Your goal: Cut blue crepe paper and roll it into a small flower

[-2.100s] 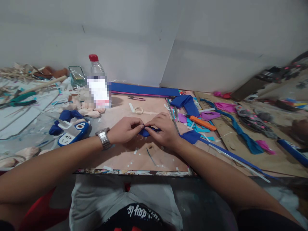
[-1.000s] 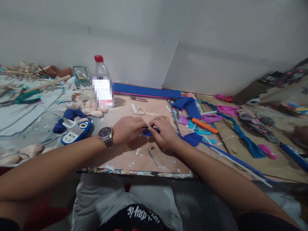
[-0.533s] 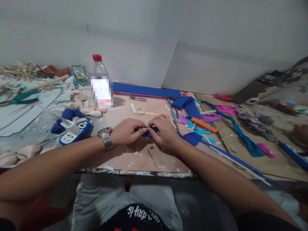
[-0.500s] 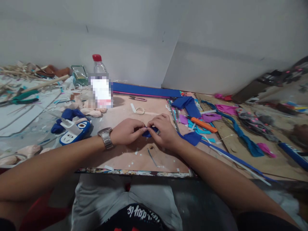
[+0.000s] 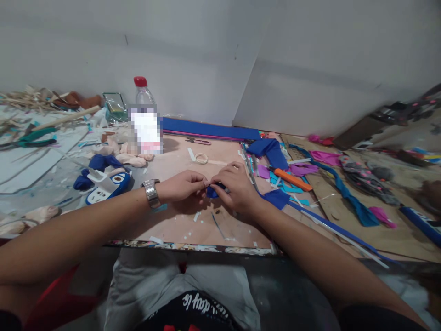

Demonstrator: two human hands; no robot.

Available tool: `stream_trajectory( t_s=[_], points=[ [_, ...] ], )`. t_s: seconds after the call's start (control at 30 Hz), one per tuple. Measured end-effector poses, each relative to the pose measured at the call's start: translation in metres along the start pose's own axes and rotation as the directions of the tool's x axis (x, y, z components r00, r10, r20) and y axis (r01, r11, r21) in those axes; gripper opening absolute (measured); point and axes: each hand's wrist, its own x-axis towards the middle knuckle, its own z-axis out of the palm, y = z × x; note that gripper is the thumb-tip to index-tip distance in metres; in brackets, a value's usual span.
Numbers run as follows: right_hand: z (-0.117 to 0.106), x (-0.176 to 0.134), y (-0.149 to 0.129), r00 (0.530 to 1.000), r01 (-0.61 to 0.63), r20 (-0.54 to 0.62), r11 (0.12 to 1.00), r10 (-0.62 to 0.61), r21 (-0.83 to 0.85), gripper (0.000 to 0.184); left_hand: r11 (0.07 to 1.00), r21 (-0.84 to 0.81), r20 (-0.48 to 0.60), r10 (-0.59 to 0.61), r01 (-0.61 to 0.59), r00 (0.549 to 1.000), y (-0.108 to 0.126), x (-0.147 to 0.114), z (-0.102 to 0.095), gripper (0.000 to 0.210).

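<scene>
Over the middle of the table, a small piece of dark blue fabric (image 5: 212,192) is pinched between my two hands. My left hand (image 5: 186,186), with a metal watch on its wrist, grips the left edge with thumb and fingertips. From the other side, my right hand (image 5: 237,188) is closed on the fabric, thumb in front and fingers curled behind. Most of the piece is hidden by the fingers, so its shape is unclear. Just beyond the hands lie a ring of pale bands (image 5: 201,158) and small pink-handled snips (image 5: 199,141).
A red-capped bottle (image 5: 140,82) stands behind a blurred patch. At left lie a blue-and-white glue gun (image 5: 112,186), green-handled pliers (image 5: 39,136) and peach stuffed pieces. An orange cutter (image 5: 292,179), blue fabric strips (image 5: 275,154) and a teal strip (image 5: 344,193) lie right.
My left hand has turned slightly and its fingers have curled further in at the fabric's edge. A cyan scrap now shows below the watch. My right hand stays nearly in place.
</scene>
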Motion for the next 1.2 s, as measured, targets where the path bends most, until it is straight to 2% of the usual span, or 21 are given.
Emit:
stream_trajectory(
  t_s=[0.13,0.2,0.3,0.37,0.57,0.67,0.77,0.9,1.0,1.1,1.2],
  points=[
    [0.0018,-0.001,0.0015,1.0,-0.024,0.019,1.0,0.024,0.01,0.005,0.978,0.206,-0.067,0.054,-0.039,0.996,0.0006,-0.0011,0.0012,0.038],
    [0.0028,-0.0012,0.0015,0.999,-0.034,0.028,0.999,0.033,0.027,0.004,0.922,0.379,-0.099,0.128,-0.082,0.987,0.0011,-0.0022,0.0021,0.033],
    [0.004,-0.0011,0.0009,0.997,-0.058,0.048,0.997,0.055,0.06,0.004,0.733,0.674,-0.134,0.241,-0.09,0.961,0.003,-0.0044,0.004,0.026],
    [0.0045,-0.0008,0.0006,0.995,-0.081,0.068,0.994,0.076,0.076,0.004,0.603,0.796,-0.127,0.263,-0.06,0.956,0.0051,-0.0054,0.0049,0.024],
    [0.0054,-0.0002,0.001,0.985,-0.153,0.1,0.983,0.144,0.097,0.005,0.365,0.928,-0.038,0.3,-0.078,0.953,0.0093,-0.0055,0.004,0.023],
    [0.0057,-0.0006,0.0009,0.984,-0.161,0.096,0.98,0.15,0.119,0.006,0.316,0.944,-0.014,0.334,-0.098,0.943,0.0084,-0.0055,0.0037,0.023],
    [0.0057,-0.0008,-0.0001,0.983,-0.17,0.1,0.976,0.157,0.134,0.007,0.373,0.924,-0.044,0.327,-0.086,0.944,0.0075,-0.0055,0.0043,0.024],
    [0.0048,-0.0009,-0.0019,0.98,-0.187,0.1,0.968,0.172,0.164,0.008,0.593,0.803,-0.143,0.298,-0.065,0.944,0.0064,-0.0051,0.0049,0.028],
    [0.0037,-0.001,-0.0023,0.981,-0.188,0.089,0.964,0.173,0.191,0.012,0.711,0.7,-0.198,0.278,-0.063,0.94,0.0059,-0.0047,0.0043,0.029],
    [0.0031,-0.0012,-0.0015,0.985,-0.167,0.067,0.967,0.157,0.194,0.026,0.797,0.6,-0.224,0.248,-0.067,0.942,0.0062,-0.0048,0.0036,0.03],
    [0.0036,-0.001,-0.0006,0.988,-0.155,0.033,0.975,0.151,0.162,0.017,0.839,0.538,-0.211,0.228,-0.082,0.951,0.0068,-0.0053,0.0035,0.03]
  ],
)
